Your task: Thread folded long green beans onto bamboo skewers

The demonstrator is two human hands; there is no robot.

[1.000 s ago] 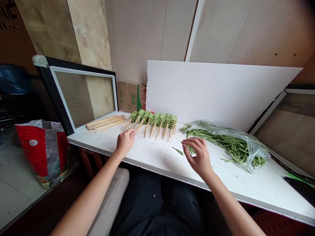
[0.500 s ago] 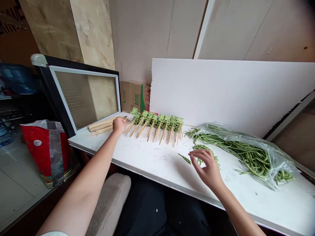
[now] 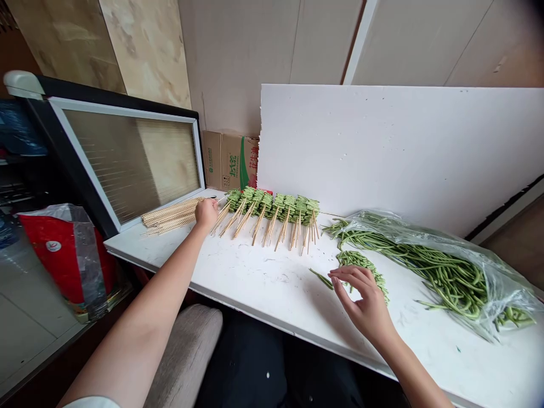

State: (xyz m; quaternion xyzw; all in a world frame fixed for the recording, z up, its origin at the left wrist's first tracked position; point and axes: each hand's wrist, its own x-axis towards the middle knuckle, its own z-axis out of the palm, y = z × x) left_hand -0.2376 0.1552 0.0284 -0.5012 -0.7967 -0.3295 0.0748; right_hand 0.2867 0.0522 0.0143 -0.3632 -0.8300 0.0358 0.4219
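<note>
My left hand (image 3: 207, 213) is closed around a thin bamboo skewer at the left end of a row of bean skewers (image 3: 272, 205). The skewer's far end points toward the leftmost bunch of green beans; its near part is hidden in the fist. Beside that hand lies a pile of bare bamboo skewers (image 3: 172, 215). My right hand (image 3: 361, 297) hovers open above the table, thumb and fingers curved apart with nothing visible between them. Under its fingertips lie a few loose bean pieces (image 3: 322, 278). Behind it is a heap of cut green beans (image 3: 361, 262), partly covered.
Long uncut beans (image 3: 442, 272) spill from a clear plastic bag (image 3: 505, 289) at the right of the white table (image 3: 255, 283). A framed glass panel (image 3: 140, 164) stands at the left, with a cardboard box (image 3: 227, 161) at the back. A red bag (image 3: 51, 255) sits lower left.
The view has shifted slightly. Bean pieces near my left hand have come down level with the row. My right hand stays curved over the table, barely moved.
</note>
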